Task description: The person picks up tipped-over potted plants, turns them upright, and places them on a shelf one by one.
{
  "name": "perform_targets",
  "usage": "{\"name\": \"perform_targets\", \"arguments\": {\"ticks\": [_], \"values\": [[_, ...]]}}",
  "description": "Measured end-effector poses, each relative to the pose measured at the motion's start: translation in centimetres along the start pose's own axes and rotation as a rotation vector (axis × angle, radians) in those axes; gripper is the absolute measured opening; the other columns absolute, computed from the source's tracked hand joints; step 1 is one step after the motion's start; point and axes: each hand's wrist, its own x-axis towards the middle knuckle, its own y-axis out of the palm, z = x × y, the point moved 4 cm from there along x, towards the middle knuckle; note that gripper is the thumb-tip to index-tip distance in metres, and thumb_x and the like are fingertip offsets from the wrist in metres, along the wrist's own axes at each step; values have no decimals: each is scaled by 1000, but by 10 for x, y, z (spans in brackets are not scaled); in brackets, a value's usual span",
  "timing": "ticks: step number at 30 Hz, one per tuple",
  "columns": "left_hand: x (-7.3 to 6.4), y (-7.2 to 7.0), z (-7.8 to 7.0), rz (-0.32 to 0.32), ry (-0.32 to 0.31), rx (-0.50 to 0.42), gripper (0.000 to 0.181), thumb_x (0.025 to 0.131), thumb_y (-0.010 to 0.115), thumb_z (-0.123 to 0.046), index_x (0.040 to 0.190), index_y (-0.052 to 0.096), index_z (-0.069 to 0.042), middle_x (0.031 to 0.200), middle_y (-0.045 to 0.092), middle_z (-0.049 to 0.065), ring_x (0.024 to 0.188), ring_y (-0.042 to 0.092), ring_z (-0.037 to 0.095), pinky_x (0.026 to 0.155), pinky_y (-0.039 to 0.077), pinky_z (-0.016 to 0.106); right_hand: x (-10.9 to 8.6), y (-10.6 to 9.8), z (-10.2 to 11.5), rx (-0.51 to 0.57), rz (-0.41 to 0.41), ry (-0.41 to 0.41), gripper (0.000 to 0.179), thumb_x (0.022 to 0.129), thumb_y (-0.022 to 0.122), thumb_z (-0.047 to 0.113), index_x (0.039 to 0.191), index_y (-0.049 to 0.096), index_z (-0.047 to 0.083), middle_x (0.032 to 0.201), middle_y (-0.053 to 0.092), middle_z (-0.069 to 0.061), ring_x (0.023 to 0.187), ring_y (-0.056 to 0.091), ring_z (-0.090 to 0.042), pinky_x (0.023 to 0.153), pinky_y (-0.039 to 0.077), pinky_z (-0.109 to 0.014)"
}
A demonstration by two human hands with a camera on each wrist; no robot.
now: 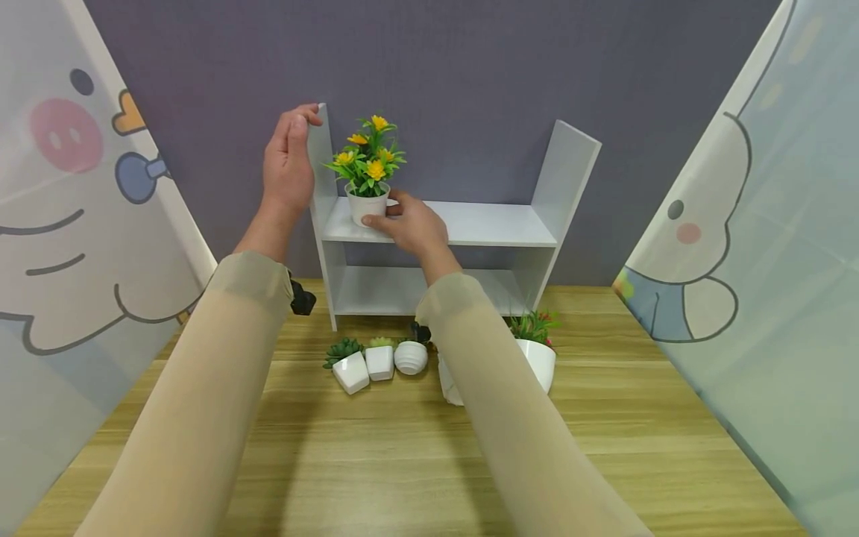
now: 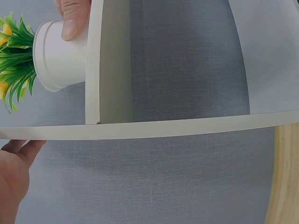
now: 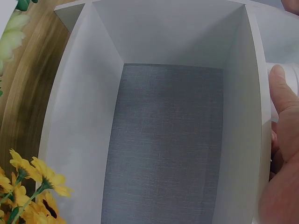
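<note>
A potted plant with yellow flowers (image 1: 367, 158) stands upright at the left end of the white shelf's upper board (image 1: 490, 224). My right hand (image 1: 419, 226) grips its white pot (image 1: 366, 206), thumb in front and fingers round the right side. In the left wrist view the thumb lies across the pot (image 2: 63, 58) just above the board. My left hand (image 1: 290, 160) is raised outside the shelf's left side panel (image 1: 323, 149). Its fingertips touch that panel's outer face, as the left wrist view shows, and hold nothing.
Before the shelf, several small white pots with succulents, such as a square pot (image 1: 379, 363) and a round ribbed pot (image 1: 411, 358), lie on the wooden table (image 1: 376, 462). A larger white pot (image 1: 539, 362) is partly behind my right sleeve. Cartoon-printed panels (image 1: 711, 224) flank the table.
</note>
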Motion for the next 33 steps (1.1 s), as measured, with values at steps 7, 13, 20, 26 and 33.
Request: {"name": "perform_targets", "arguments": {"ticks": [7, 13, 20, 26, 33], "values": [[-1, 0, 0, 7, 8, -5, 28, 121, 35, -35, 119, 62, -28, 164, 57, -5, 155, 44, 3, 128, 30, 21, -1, 0, -3, 32, -4, 6, 93, 94, 83, 60, 170, 40, 28, 156, 66, 8, 143, 61, -18, 123, 44, -44], [-1, 0, 0, 19, 10, 2, 29, 121, 34, -36, 122, 62, -25, 165, 55, -5, 156, 42, 2, 129, 29, 22, -2, 1, -6, 53, -11, -7, 96, 92, 85, 59, 170, 39, 27, 158, 64, 8, 146, 59, -19, 126, 43, -45], [-1, -1, -1, 13, 8, 1, 29, 121, 35, -36, 122, 62, -26, 165, 55, -5, 157, 41, 2, 130, 27, 22, -5, -3, -9, 127, -19, -57, 100, 90, 90, 53, 170, 39, 21, 160, 63, 3, 150, 56, -23, 124, 46, -45], [-1, 1, 2, 16, -10, 14, 31, 121, 34, -37, 125, 63, -25, 166, 54, -6, 159, 39, 2, 131, 26, 22, -14, -16, -18, 325, -41, -158, 92, 94, 88, 43, 169, 41, 17, 157, 64, -1, 131, 62, -28, 105, 57, -45], [0, 0, 2, 10, 1, 0, 32, 121, 35, -35, 126, 63, -20, 165, 55, -6, 159, 39, 2, 130, 27, 22, -38, -35, -37, 507, -57, -217, 75, 97, 85, 45, 161, 52, 23, 153, 64, -2, 118, 64, -21, 96, 58, -41]]}}
